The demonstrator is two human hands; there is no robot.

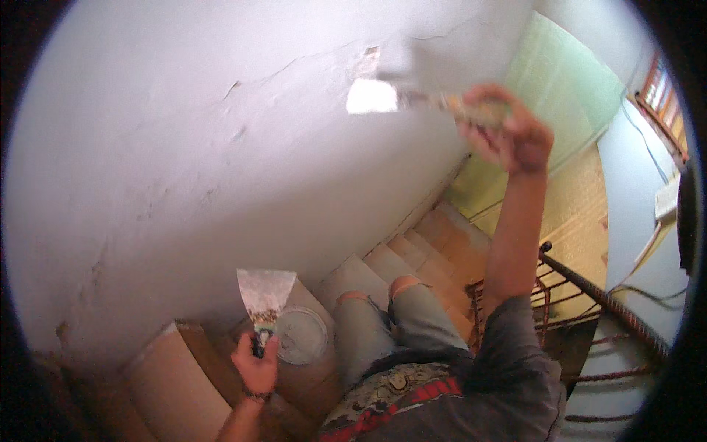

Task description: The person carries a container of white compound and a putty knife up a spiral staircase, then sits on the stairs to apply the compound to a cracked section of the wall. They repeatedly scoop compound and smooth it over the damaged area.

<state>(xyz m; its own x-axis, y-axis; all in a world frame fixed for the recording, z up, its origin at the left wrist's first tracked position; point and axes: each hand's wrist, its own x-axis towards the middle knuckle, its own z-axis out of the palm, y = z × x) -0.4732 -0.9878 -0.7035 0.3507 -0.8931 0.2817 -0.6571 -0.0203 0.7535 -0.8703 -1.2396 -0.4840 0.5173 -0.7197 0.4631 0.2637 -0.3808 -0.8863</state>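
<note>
My right hand (pixel 508 129) is raised at upper right, its fingers wrapped round the handle of a putty knife (pixel 373 96). That knife points left, and its blade shines bright white in front of the wall (pixel 309 147); I cannot tell whether it touches. The hand and handle are blurred. Lower left, my left hand (pixel 256 362) is closed on the dark handle of a second, wider putty knife (pixel 265 292), blade upward, with whitish smears on it. Just right of that hand stands a round tub (pixel 302 335) with a pale grey top surface or contents.
Cracks and a chipped patch (pixel 367 62) mark the wall. Stairs (pixel 423 258) run along its foot, beyond my knees. A dark metal railing (pixel 611 306) is on the right, near a green and yellow panel (pixel 567 96). Cables (pixel 648 291) hang by the far-right wall.
</note>
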